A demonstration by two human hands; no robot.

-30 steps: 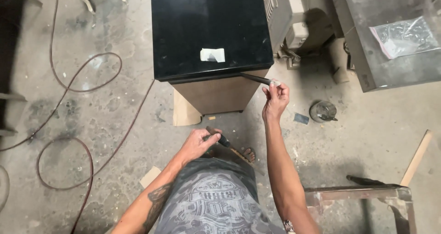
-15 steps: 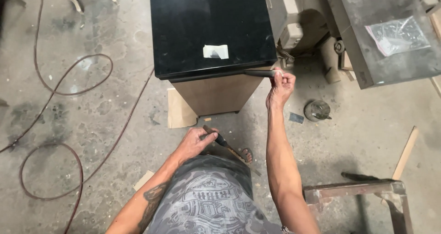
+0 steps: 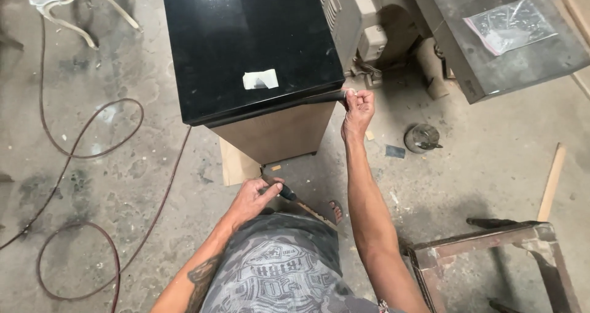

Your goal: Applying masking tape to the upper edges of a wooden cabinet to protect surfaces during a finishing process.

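The right hand [image 3: 358, 106] is clenched around the end of a thin black strip [image 3: 326, 97] that runs along the front edge of the glossy black cabinet top [image 3: 246, 36], right at its near right corner. The left hand [image 3: 253, 197] hangs low by the person's waist, fingers closed on a dark-handled tool [image 3: 284, 192] above the concrete floor [image 3: 110, 165]. 1 piece of pale tape [image 3: 260, 79] sits on the top, and a small round tin [image 3: 421, 137] lies on the floor near the right hand.
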